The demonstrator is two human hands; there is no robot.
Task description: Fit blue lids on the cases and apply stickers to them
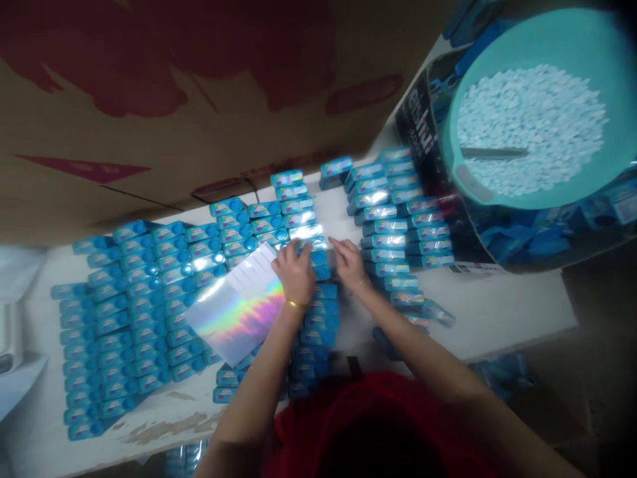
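My left hand [294,273] lies over the right edge of a shiny rainbow-reflecting sticker sheet [243,309], its fingers apart and bent down onto the end of a row of small blue cases [306,232]. The sheet rests on top of the cases, partly hidden by my hand and forearm. Just to the right, my right hand [351,267] hovers at the gap between two groups of cases, its fingertips drawn together near the same row. Whatever is between them is too small and blurred to make out. Several cases carry glossy labels that catch the light.
More blue cases [383,239] stand in rows right of the gap. A teal bowl [468,182] of small white pieces, with a flat grey strip in it, sits on an open box [423,126] at the right. A large cardboard carton [199,133] walls off the white table's [164,425] far side.
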